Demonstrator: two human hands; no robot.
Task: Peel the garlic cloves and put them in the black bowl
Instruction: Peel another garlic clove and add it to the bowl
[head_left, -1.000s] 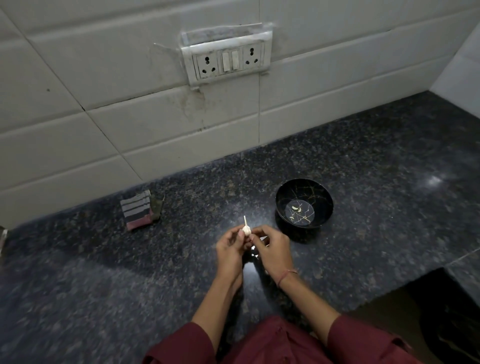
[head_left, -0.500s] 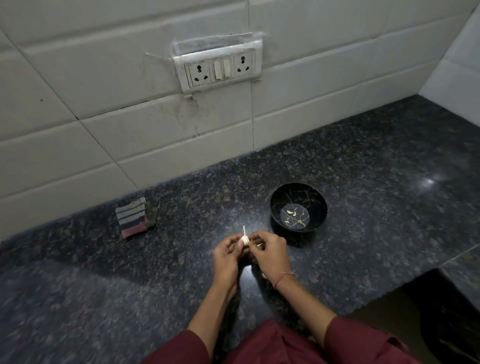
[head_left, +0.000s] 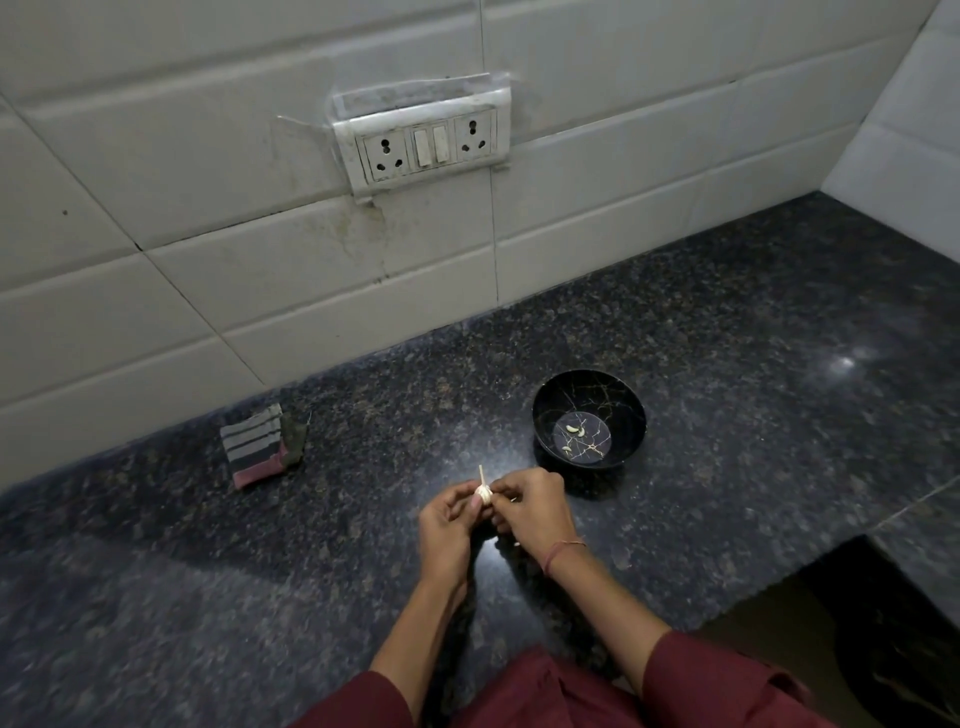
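A small white garlic bulb (head_left: 484, 492) with a thin stalk pointing up is held between both hands above the dark granite counter (head_left: 727, 364). My left hand (head_left: 445, 535) grips it from the left with curled fingers. My right hand (head_left: 530, 512) pinches it from the right. The black bowl (head_left: 589, 419) with gold veining stands just to the upper right of my hands. A few pale peeled cloves (head_left: 576, 431) lie on its bottom.
A folded striped cloth (head_left: 260, 446) lies on the counter near the white tiled wall (head_left: 208, 260), left of my hands. A socket panel (head_left: 423, 145) is mounted on the wall. The counter drops off at the lower right edge (head_left: 831, 551).
The view has shifted slightly, so hands and bowl sit a little lower in the picture. Both hands keep hold of the garlic and have barely moved against each other.
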